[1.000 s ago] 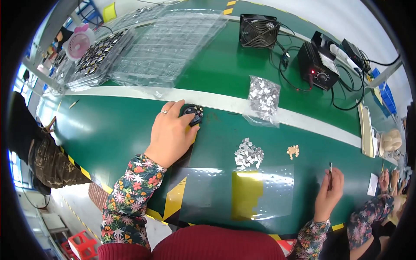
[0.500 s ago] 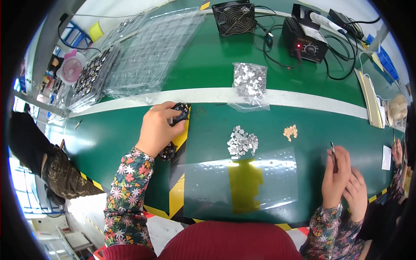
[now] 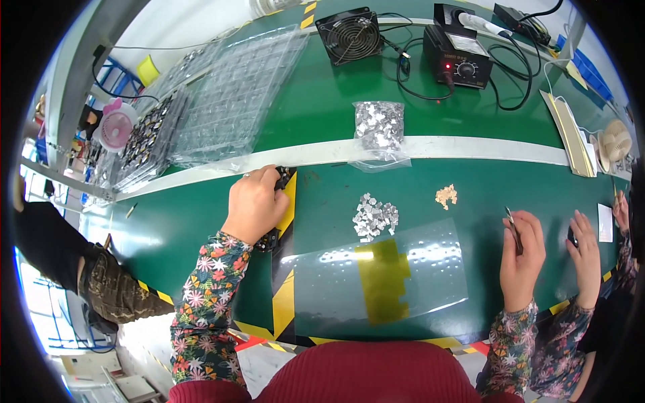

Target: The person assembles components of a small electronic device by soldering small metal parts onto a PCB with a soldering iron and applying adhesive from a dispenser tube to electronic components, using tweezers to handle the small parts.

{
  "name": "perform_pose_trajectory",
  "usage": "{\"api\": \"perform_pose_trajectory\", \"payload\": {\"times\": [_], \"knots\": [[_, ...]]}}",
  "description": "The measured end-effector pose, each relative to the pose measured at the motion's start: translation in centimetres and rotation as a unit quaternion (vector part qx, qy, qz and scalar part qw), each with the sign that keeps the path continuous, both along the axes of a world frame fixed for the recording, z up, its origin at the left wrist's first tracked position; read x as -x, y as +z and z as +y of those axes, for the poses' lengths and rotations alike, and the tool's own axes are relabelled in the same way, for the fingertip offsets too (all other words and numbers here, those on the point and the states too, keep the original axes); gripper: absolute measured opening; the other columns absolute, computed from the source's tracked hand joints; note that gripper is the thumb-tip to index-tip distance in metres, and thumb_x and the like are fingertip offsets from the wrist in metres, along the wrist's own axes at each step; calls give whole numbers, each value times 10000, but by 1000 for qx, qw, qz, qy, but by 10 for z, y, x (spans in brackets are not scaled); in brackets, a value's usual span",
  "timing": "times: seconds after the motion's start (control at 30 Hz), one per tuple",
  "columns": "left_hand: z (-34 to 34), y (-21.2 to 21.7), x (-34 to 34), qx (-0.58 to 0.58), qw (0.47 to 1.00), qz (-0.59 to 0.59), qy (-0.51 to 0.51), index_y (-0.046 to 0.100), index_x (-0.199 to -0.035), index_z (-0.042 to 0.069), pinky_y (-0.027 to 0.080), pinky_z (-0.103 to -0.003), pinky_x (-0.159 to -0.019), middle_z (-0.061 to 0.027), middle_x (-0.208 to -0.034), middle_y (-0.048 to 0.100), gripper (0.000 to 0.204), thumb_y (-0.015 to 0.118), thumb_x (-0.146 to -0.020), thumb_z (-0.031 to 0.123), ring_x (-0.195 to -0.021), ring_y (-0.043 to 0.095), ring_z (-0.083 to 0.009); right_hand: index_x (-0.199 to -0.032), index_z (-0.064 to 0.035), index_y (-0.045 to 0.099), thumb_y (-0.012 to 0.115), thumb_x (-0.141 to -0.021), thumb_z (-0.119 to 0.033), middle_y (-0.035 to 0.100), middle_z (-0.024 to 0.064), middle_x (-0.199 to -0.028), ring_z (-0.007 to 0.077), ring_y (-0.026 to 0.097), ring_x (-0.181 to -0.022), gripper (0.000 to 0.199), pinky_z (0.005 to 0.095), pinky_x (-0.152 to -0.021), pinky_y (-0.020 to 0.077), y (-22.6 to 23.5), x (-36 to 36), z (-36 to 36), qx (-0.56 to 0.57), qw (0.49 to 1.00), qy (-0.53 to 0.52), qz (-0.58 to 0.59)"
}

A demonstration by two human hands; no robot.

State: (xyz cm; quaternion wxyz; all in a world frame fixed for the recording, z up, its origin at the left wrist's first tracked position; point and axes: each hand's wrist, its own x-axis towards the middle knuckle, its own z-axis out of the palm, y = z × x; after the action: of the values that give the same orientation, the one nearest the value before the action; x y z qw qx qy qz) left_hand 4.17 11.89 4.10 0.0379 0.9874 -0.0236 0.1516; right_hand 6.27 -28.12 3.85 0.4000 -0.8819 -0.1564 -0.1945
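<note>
My left hand (image 3: 256, 207) is closed, its fingertips on a small black rounded part (image 3: 283, 177) beside the yellow-and-black tape strip. A second black part (image 3: 267, 240) lies under the wrist, mostly covered. At the right, my right hand (image 3: 522, 258) grips metal tweezers (image 3: 513, 230), tips pointing up and away. Between the hands are a pile of small silver-grey pieces (image 3: 375, 218) and a smaller heap of tan pieces (image 3: 446, 196). In front of me lies a clear plastic sheet (image 3: 437, 282) with a yellow film patch (image 3: 383, 282).
A co-worker's hand (image 3: 584, 255) holds a small black thing close to my right hand. Farther back are a bag of silver pieces (image 3: 379, 127), a fan (image 3: 349, 37) and a black control box (image 3: 458, 60). Clear trays (image 3: 232, 101) stand at the left.
My left hand has turned over the black part, hiding more of it. The co-worker's hand has moved right, away from my right hand. The view has shifted slightly.
</note>
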Motion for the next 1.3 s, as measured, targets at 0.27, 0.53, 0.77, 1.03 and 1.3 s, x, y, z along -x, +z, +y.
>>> {"api": "perform_pose_trajectory", "payload": {"times": [0.27,0.53,0.77,1.03,1.3], "knots": [[13,-4,-2,136,988,-73,24,606,-900,-18,484,-354,-616,-173,-797,636,192,591,-723,55,-684,620,-289,-945,56,550,500,-825,75,534,149,-1028,208,604,-840,131,259,-658,509,4,2,4,-13,1000,12,-2],[-24,32,13,685,725,77,-5,603,-1049,-57,412,-260,-898,-91,-1015,647,246,523,-843,50,-940,584,-124,-939,54,555,517,-822,68,541,141,-1007,170,588,-803,124,225,-657,477,14,6,9,-68,996,45,23],[-92,46,30,744,642,182,-44,595,-1034,-58,366,-316,-970,-149,-1151,587,259,520,-825,76,-1052,544,-181,-935,30,610,599,-807,-21,567,88,-882,104,547,-728,138,213,-628,440,44,4,66,-162,944,243,152],[-129,40,43,760,607,219,-76,616,-1045,-14,399,-233,-850,-15,-954,630,227,543,-851,79,-889,541,-73,-1070,11,572,611,-845,-66,563,-22,-800,17,488,-655,241,181,-551,399,43,21,92,-394,721,307,480],[-136,39,51,778,567,257,-78,615,-1044,-16,396,-231,-811,-10,-919,626,234,564,-858,117,-839,527,-77,-933,2,540,618,-835,-70,443,-49,-636,12,346,-486,144,175,-406,231,35,34,82,-438,701,247,506]]}}
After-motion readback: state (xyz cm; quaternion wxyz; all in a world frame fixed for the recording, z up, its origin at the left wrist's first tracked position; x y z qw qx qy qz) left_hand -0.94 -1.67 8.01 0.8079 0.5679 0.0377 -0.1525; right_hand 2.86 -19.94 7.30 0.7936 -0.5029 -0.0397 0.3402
